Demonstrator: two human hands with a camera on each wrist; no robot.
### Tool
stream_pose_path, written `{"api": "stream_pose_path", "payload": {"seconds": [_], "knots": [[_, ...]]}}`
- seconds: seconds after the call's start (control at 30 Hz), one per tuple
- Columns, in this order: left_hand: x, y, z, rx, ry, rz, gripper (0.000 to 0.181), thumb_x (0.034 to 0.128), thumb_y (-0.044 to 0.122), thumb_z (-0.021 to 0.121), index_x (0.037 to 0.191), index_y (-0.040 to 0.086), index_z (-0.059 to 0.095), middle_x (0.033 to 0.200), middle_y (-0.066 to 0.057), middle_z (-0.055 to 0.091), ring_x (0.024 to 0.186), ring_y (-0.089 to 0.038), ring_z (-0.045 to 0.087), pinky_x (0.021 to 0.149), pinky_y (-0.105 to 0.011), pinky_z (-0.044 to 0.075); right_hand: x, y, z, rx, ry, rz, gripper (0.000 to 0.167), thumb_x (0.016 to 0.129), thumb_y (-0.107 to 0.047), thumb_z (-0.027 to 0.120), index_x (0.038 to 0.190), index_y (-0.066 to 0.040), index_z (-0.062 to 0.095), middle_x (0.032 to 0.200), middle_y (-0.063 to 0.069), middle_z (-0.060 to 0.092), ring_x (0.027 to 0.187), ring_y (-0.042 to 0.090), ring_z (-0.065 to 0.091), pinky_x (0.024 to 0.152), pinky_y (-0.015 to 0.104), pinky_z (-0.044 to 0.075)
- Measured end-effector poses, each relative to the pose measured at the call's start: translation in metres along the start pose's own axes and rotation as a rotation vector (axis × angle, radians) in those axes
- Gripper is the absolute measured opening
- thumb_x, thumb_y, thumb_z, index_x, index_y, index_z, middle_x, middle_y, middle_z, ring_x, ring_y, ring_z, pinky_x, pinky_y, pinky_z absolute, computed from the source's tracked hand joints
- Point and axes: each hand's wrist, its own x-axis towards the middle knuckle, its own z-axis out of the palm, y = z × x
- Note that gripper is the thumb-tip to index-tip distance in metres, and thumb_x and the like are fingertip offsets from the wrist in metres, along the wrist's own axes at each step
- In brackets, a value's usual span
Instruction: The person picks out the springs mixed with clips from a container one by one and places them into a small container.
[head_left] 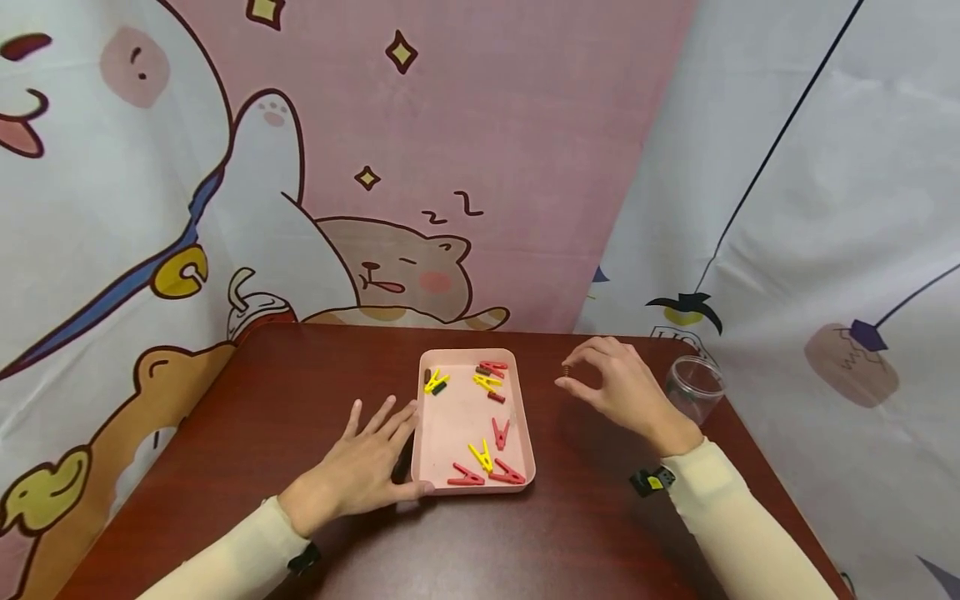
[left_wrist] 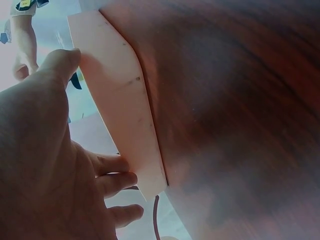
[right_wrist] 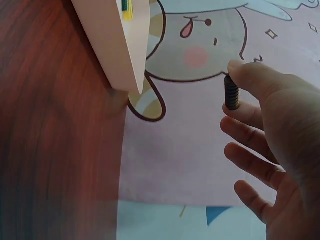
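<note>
A shallow pink tray [head_left: 457, 417] lies on the table. My left hand [head_left: 360, 471] is spread along its left side, with the thumb [left_wrist: 65, 62] and some fingertips touching the wall. To the right of the tray, my right hand [head_left: 626, 387] is raised above the table. Its thumb and forefinger pinch a small, dark, ridged cylinder [right_wrist: 231, 93] by its two ends, while the other fingers stay apart from it. Inside the tray are several red clothespins [head_left: 500, 433] and yellow clothespins [head_left: 482, 456], with small brown and dark green pieces [head_left: 439, 387] near the far end.
A clear round jar [head_left: 696, 387] stands on the table beyond the right wrist; its contents are unclear. The dark red-brown wooden table [head_left: 585, 525] meets a printed cartoon cloth [head_left: 525, 167] at the back and sides.
</note>
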Motion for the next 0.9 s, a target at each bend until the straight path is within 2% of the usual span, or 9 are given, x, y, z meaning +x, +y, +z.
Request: {"api": "stream_pose_path", "payload": {"seconds": [0.17, 0.43, 0.73, 0.9], "knots": [[0.000, 0.000, 0.001, -0.004, -0.001, -0.006, 0.117, 0.1002, 0.087, 0.068, 0.181, 0.007, 0.040, 0.194, -0.010, 0.034, 0.182, -0.047, 0.025, 0.140, -0.088, 0.010, -0.005, 0.012, -0.007, -0.006, 0.027, 0.009, 0.028, 0.094, -0.033, 0.100, 0.114, -0.016, 0.088, 0.117, 0.000, 0.083, 0.119, 0.031, 0.076, 0.103, 0.062, 0.055], [0.000, -0.002, 0.001, 0.002, 0.002, -0.008, 0.117, 0.1001, 0.087, 0.068, 0.181, 0.006, 0.041, 0.193, -0.011, 0.034, 0.182, -0.047, 0.025, 0.140, -0.088, 0.010, -0.014, 0.028, -0.017, -0.014, 0.046, 0.049, 0.028, 0.093, -0.027, 0.101, 0.113, -0.013, 0.088, 0.118, 0.007, 0.084, 0.120, 0.037, 0.075, 0.110, 0.072, 0.053], [0.000, -0.002, 0.003, 0.001, 0.008, -0.004, 0.117, 0.0998, 0.087, 0.068, 0.180, 0.006, 0.042, 0.193, -0.011, 0.035, 0.182, -0.046, 0.025, 0.139, -0.088, 0.011, -0.025, 0.043, -0.027, -0.035, 0.042, 0.088, 0.031, 0.094, -0.028, 0.100, 0.116, -0.011, 0.088, 0.122, 0.012, 0.083, 0.119, 0.039, 0.076, 0.110, 0.072, 0.056], [0.000, -0.001, 0.002, 0.003, 0.010, 0.002, 0.117, 0.1001, 0.088, 0.067, 0.180, 0.006, 0.043, 0.193, -0.011, 0.035, 0.182, -0.046, 0.025, 0.139, -0.088, 0.011, -0.027, 0.050, -0.035, -0.055, 0.066, 0.082, 0.029, 0.093, -0.025, 0.101, 0.114, -0.010, 0.088, 0.120, 0.013, 0.084, 0.118, 0.041, 0.076, 0.104, 0.067, 0.059]]}}
